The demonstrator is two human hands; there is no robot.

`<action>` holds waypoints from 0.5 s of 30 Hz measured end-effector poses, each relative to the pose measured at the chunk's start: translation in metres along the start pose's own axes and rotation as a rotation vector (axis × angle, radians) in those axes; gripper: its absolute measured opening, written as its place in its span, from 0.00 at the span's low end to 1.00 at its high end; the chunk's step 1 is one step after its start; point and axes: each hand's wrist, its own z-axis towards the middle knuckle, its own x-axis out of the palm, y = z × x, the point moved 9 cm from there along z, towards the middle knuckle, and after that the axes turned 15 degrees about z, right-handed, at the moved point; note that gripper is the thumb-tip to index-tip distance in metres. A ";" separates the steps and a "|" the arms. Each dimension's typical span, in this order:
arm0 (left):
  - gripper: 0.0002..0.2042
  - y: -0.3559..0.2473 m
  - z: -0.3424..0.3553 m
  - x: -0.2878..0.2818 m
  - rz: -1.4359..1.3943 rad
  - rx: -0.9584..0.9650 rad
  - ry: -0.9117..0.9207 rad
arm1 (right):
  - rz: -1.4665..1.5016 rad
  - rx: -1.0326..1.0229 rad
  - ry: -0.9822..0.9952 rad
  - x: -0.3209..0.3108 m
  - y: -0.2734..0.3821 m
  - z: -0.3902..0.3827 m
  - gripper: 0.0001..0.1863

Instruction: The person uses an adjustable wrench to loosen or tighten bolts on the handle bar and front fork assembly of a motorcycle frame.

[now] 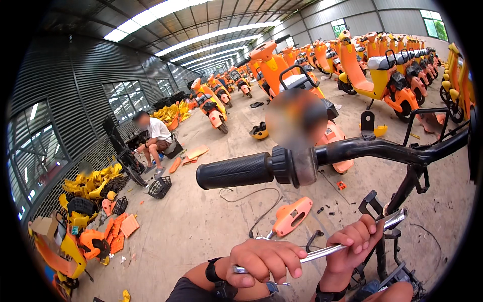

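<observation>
A long chrome wrench (323,252) with a hollow tube-like end slants up to the right across both my hands. My left hand (266,259) is closed over its lower end. Higher up, my right hand (354,241) wraps its fingers around it, close to the black frame (395,204) of a stripped scooter. The wrench's upper end lies against or in front of that frame; I cannot tell if it touches. Above my hands runs the black handlebar (357,149) with a ribbed rubber grip (236,170) on its left end.
An orange panel (293,216), a black cable (271,206) and small loose parts lie on the concrete floor. Orange and yellow scooters (359,70) stand in rows behind. At left, a seated person (157,133) is near a black basket (160,186) and piled yellow panels (95,182).
</observation>
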 end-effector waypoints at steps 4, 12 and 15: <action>0.11 0.004 -0.001 0.000 0.026 -0.044 0.019 | 0.002 0.010 0.022 0.000 0.002 0.000 0.19; 0.25 -0.010 -0.004 -0.026 0.026 0.011 -0.247 | 0.008 -0.008 0.026 0.000 0.001 -0.002 0.18; 0.28 -0.054 0.010 -0.076 0.376 0.141 -0.636 | -0.010 -0.011 0.042 -0.002 0.005 -0.001 0.17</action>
